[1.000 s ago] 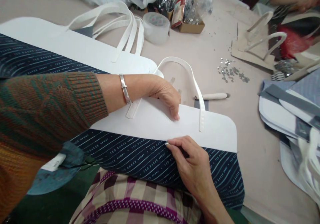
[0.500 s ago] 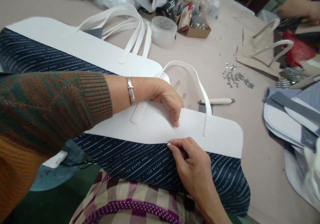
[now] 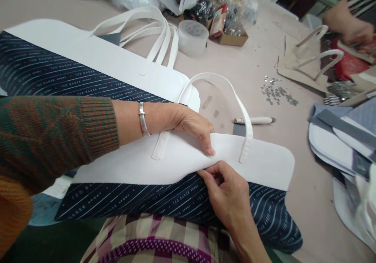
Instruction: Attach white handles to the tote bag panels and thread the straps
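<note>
Now: left hand (image 3: pixel 194 127) pressing white bag panel (image 3: pixel 264 163), grip unclear | right hand (image 3: pixel 226 192) pinching panel's lower edge, fingertips hidden | edge bowed upward, flat earlier, above navy printed fabric (image 3: pixel 176 202)

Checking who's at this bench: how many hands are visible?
3: the person's left hand on the white band, right hand at its edge, a co-worker's hand top right; another may be hidden.

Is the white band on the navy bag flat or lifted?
Lifted: the white band of the navy striped bag bows up where the right hand pinches its edge.
</note>
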### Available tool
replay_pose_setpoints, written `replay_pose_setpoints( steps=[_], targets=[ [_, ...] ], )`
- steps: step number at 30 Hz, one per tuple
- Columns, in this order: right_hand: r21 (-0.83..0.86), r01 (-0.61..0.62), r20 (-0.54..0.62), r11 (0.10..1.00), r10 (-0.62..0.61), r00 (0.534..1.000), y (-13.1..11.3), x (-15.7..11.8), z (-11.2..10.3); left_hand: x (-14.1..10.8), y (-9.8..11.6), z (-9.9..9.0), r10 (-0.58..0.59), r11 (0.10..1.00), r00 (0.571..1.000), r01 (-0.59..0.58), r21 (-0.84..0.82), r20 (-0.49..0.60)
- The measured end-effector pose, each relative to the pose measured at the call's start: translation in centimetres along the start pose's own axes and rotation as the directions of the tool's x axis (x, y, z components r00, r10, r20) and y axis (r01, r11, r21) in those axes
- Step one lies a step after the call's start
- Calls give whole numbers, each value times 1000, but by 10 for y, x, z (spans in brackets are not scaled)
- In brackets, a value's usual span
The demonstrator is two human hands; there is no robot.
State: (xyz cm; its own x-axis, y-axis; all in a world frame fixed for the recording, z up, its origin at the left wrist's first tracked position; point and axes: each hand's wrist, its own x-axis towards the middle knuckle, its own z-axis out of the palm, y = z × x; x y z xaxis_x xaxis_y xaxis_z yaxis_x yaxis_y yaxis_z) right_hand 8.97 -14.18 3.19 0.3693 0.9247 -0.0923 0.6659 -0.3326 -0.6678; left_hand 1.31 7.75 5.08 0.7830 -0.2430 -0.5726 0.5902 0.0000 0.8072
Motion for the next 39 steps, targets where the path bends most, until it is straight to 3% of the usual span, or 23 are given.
replay_pose_setpoints(
  steps=[7,13,19,29,33,39],
  targets=[
    [-2,-7,-36,1000,7,999,5,-2,1,-12,4,-1,-94,995,995,93,39,16],
    [2,5,-6,1000,-5,1000,8,-6,1,-25,-5,-1,-139,983,972,159,-96,187],
    [2,35,-9,999,-35,999,7,-9,0,-24,-22,11,-119,976,987,136,-169,106],
    [-99,118,26,988,-116,993,3,-8,1,-27,-25,21,-72,977,997,75,-200,23],
    [68,86,79,994,-91,993,3,-13,-5,-35,-28,24,-148,951,989,145,-273,9],
    [323,-19,145,946,-30,989,10,-13,-18,-39,-31,32,-89,910,996,91,-405,25]
  ],
)
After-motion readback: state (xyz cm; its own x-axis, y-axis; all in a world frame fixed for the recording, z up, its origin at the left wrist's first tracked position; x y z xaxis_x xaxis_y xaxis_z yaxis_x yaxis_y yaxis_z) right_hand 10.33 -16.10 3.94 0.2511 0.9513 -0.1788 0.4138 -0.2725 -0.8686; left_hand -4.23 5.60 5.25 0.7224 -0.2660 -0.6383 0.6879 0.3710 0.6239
